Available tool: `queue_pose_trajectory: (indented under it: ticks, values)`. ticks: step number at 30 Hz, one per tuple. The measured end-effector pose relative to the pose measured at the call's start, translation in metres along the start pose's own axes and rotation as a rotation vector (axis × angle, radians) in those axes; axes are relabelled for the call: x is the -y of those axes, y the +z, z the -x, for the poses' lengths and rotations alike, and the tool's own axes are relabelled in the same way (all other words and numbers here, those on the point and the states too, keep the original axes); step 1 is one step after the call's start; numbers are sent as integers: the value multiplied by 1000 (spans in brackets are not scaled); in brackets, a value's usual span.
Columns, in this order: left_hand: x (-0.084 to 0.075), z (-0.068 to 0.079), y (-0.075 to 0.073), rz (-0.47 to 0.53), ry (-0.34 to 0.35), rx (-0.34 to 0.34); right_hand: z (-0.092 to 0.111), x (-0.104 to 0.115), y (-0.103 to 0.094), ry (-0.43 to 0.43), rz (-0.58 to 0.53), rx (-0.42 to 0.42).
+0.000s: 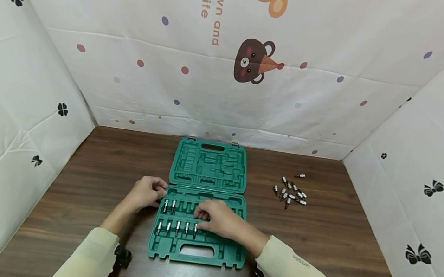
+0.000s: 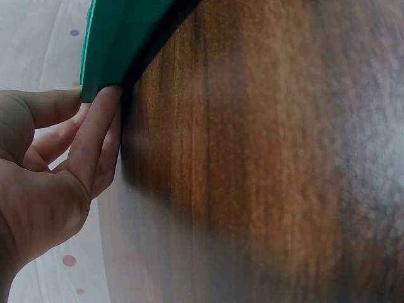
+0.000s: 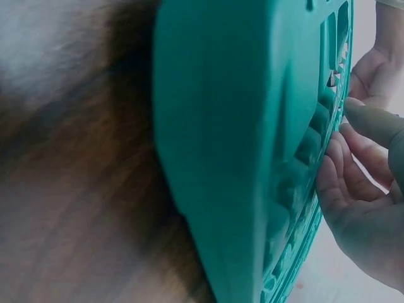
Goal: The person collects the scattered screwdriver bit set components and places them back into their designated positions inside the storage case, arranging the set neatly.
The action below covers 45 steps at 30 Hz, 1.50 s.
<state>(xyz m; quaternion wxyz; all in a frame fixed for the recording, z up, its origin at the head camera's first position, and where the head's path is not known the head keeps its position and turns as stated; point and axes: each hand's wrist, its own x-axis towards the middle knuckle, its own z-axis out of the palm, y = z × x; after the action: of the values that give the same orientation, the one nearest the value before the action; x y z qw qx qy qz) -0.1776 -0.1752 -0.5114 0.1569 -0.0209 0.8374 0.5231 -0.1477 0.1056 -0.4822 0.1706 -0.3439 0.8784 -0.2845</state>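
Note:
A green tool case (image 1: 176, 246) lies unfolded on the table, its lid (image 1: 178, 165) laid back. Several bit sockets (image 1: 178, 227), silver with dark tips, sit in two rows of slots in the near half. My left hand (image 1: 146, 191) pinches the case's left edge between thumb and fingers, as the left wrist view shows with the hand (image 2: 60, 151) at the green corner. Over the slots, my right hand (image 1: 217, 218) has its thumb right at the rightmost bit socket (image 1: 194, 232) of the front row. Its fingers (image 3: 328, 167) rest low on the tray, apart from the thumb.
A loose pile of bit sockets (image 1: 291, 196) lies on the wooden table (image 1: 317, 244) to the right of the case. Patterned white cloth (image 1: 211, 95) stands as walls at the back and both sides.

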Motion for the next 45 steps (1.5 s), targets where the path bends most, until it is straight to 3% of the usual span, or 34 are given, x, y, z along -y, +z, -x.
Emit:
queue_pose_trajectory:
  ticks: [7,13,23,33,45]
  values:
    - [-2,2,-3,-2,-3,-8,7,-7,-3,-36,-36,-63]
    - [0,3,-2,-3,11,-4,20,-17,-10,-13,-64,-114]
    - [0,2,1,8,8,-6,53,-44,-25,-21,-90,-306]
    - [1,0,4,7,7,-11,80,-69,-36,59,-48,-469]
    - [0,0,2,20,0,-13,104,-102,-52,133,11,-582]
